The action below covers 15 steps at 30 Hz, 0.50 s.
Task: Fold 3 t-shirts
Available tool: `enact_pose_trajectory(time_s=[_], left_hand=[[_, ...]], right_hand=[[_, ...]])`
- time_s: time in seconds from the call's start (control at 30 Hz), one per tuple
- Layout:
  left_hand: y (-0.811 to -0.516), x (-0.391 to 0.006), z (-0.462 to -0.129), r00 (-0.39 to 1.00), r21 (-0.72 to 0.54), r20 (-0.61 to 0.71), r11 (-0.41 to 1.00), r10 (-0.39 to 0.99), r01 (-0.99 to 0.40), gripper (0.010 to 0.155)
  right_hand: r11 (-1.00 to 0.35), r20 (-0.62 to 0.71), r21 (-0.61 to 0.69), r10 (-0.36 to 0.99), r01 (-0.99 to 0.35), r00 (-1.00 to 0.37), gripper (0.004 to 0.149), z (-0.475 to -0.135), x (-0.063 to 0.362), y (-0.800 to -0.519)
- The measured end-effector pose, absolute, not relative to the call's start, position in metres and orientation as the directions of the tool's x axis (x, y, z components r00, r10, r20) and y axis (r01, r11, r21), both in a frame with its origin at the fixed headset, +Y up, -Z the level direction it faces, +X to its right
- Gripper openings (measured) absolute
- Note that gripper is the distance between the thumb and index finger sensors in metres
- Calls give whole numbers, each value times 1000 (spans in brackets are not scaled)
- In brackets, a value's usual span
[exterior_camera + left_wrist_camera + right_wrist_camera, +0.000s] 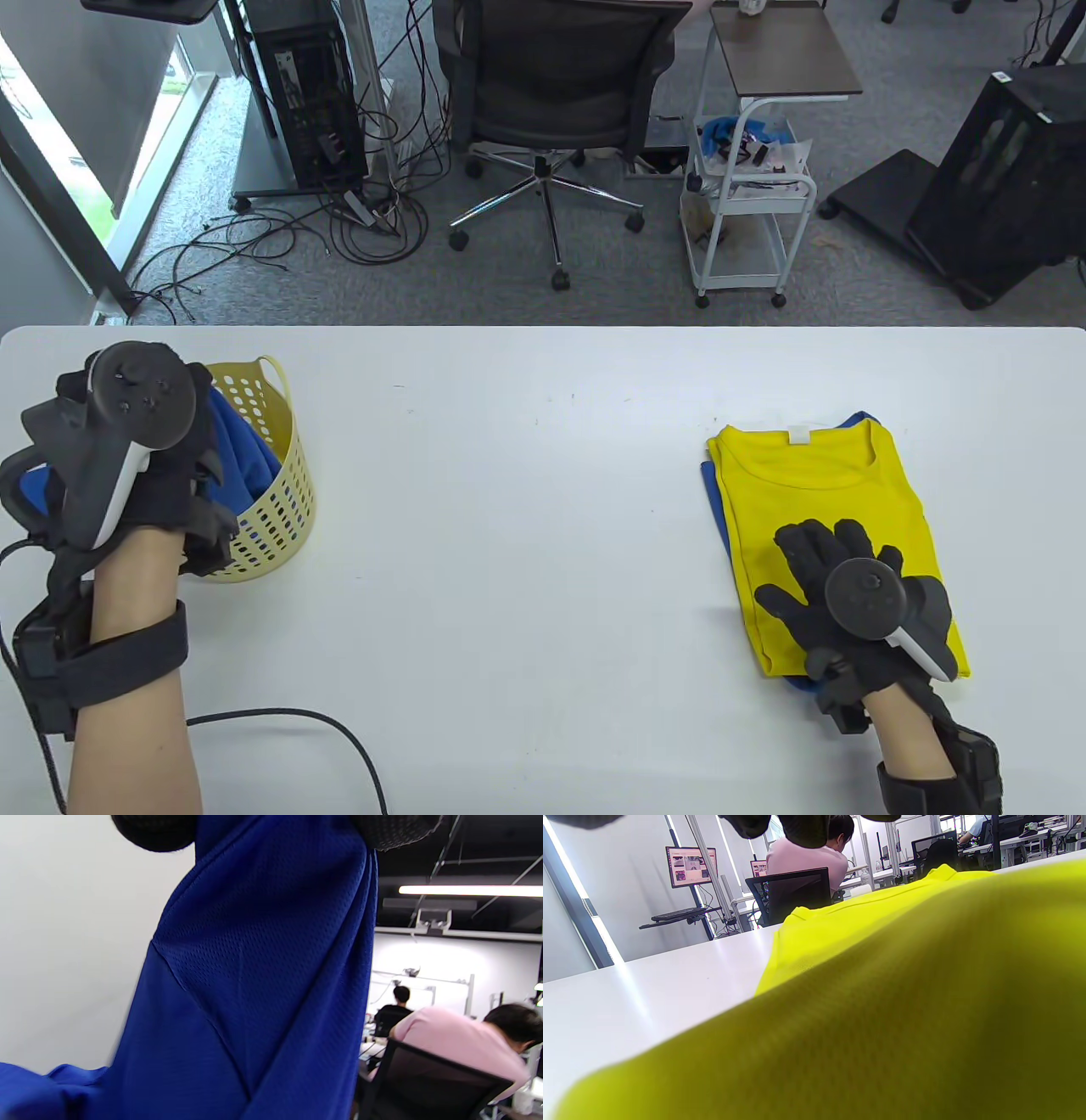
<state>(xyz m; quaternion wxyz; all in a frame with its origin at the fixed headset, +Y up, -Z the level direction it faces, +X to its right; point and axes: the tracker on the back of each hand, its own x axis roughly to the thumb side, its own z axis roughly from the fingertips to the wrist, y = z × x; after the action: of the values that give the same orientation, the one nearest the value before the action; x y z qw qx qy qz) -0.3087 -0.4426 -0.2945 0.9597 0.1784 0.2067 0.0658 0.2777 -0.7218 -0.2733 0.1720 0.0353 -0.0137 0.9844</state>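
A folded yellow t-shirt [814, 501] lies at the table's right on top of a folded blue t-shirt [711, 497], whose edge shows on the left. My right hand [836, 577] rests flat on the yellow shirt [925, 1005], fingers spread. At the left, a yellow perforated basket [276, 501] holds a third, blue t-shirt [246, 454]. My left hand [161, 475] is over the basket and grips this blue shirt [263, 984]; the fabric hangs from between the fingers [394, 832] in the left wrist view.
A black cable [331, 739] runs across the white table [526, 526] near its front left. Beyond the far edge stand an office chair [551, 93] and a white cart [751, 187]. A person in pink [458, 1043] sits in the background.
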Motion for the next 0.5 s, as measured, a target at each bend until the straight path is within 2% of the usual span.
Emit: enact_pose_trajectory(time_s=[0.5], left_hand=[[-352, -230, -273, 926, 503, -211, 847, 312, -171, 41]], right_hand=[[-933, 90, -34, 355, -359, -931, 75, -272, 281, -720]])
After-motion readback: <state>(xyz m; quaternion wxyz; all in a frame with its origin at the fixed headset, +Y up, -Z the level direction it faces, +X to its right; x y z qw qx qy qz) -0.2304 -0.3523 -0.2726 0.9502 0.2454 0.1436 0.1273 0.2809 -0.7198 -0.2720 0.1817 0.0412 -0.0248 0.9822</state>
